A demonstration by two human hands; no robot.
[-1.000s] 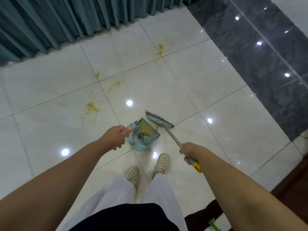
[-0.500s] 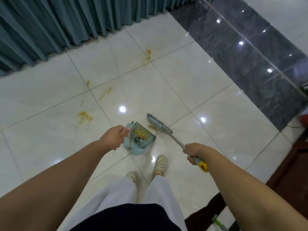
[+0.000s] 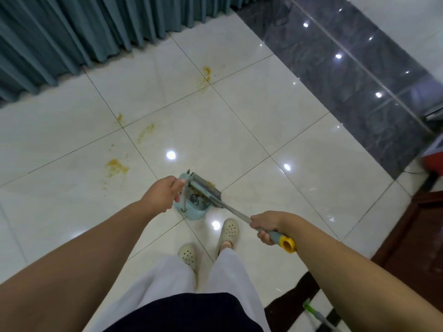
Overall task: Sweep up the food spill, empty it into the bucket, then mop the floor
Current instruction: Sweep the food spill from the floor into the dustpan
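Note:
My left hand (image 3: 163, 196) grips the upright handle of a pale blue dustpan (image 3: 191, 210) that stands on the white tiled floor just ahead of my feet. My right hand (image 3: 269, 225) holds the grey shaft of a broom near its yellow end cap (image 3: 287, 244). The broom head (image 3: 205, 188) lies across the pan's mouth and hides most of what is inside. Yellow food smears stay on the tiles: one patch (image 3: 116, 165) left of the pan, a streak (image 3: 145, 133) farther off, another stain (image 3: 206, 73) near the curtain.
A teal curtain (image 3: 84, 32) hangs along the far left. Dark grey glossy tiles (image 3: 359, 80) run along the right. A red object (image 3: 434, 161) sits at the right edge. A green-and-grey mop handle (image 3: 314, 315) lies at the bottom right, beside dark wood (image 3: 419, 236).
The broom head has moved left from beside the pan to lie over its mouth. My right hand drew back toward me. The view has shifted so the stains sit more to the right.

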